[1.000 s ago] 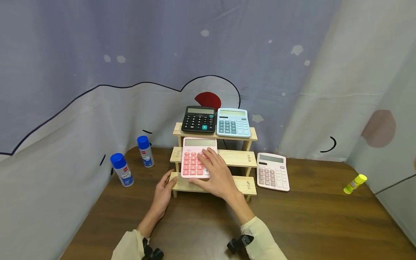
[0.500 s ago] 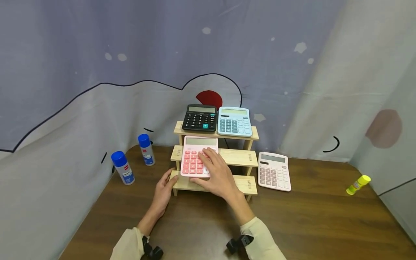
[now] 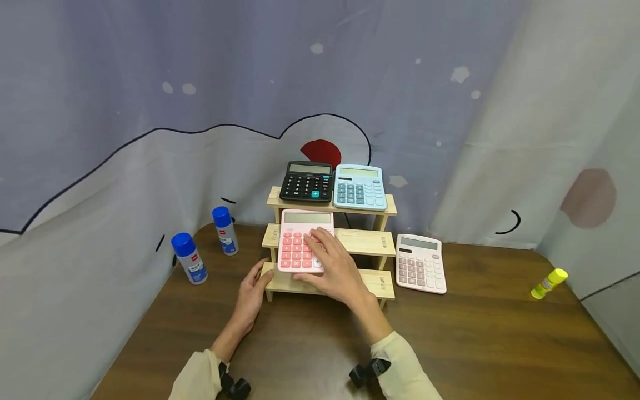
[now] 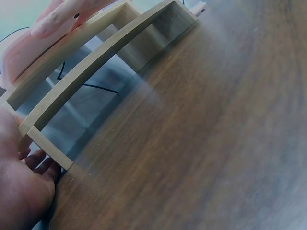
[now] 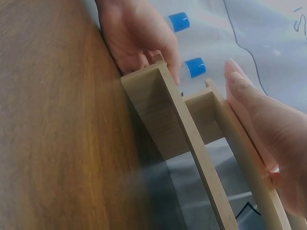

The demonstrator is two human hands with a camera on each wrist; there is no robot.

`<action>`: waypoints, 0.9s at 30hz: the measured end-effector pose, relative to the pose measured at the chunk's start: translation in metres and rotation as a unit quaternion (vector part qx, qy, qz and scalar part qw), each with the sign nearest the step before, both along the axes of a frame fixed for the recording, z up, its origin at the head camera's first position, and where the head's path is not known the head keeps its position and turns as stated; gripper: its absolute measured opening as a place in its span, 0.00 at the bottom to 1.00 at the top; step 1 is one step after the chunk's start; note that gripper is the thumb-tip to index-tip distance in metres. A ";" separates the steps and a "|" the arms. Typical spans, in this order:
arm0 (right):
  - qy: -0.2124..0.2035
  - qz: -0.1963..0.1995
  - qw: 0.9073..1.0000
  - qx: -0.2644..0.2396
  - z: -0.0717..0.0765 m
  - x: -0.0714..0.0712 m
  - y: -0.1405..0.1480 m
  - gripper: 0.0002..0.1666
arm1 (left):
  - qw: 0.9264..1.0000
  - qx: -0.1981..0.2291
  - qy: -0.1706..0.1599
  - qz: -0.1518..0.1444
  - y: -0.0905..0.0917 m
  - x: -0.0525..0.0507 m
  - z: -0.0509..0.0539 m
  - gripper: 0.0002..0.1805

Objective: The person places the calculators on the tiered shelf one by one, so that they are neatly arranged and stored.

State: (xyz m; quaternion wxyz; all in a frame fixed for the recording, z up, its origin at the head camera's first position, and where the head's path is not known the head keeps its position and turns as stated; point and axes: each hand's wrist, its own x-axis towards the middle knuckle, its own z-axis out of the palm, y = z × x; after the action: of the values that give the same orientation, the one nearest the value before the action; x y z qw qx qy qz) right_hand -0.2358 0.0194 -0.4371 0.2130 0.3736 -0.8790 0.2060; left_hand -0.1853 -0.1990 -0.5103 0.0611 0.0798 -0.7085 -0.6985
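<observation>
A pink calculator lies face up and tilted on the middle step of a three-step wooden stand. My right hand rests on its lower right side, fingers extended over the keys, thumb along the bottom edge. It covers some of the right-hand keys. At the stand's lowest step, my left hand holds the left end, thumb on top. In the right wrist view, the fingers of that left hand curl behind the step's end. A black calculator and a light blue calculator sit side by side on the top step.
Right of the stand, a pale pink calculator lies on the brown table. Two blue-capped bottles stand at the left. A yellow glue stick is near the right edge. A patterned curtain hangs behind.
</observation>
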 end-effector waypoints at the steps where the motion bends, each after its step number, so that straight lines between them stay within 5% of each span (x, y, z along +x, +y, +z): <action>1: 0.000 0.001 1.000 0.002 0.000 -0.001 0.000 0.55 | 1.000 -0.001 0.002 0.000 0.001 0.000 0.000 0.32; 17: 0.034 -0.019 0.999 -0.004 0.000 0.009 -0.015 0.50 | 1.000 -0.007 0.008 -0.009 -0.001 -0.001 0.001 0.30; 27: 0.031 0.015 0.999 -0.010 -0.001 0.004 -0.008 0.49 | 1.000 -0.011 0.005 -0.003 0.000 -0.002 0.000 0.29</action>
State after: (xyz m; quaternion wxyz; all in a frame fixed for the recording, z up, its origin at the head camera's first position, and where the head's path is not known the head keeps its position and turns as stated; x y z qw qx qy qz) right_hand -0.2319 0.0111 -0.4380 0.2403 0.3911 -0.8641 0.2063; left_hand -0.1873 -0.1995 -0.5105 0.0639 0.0736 -0.7162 -0.6910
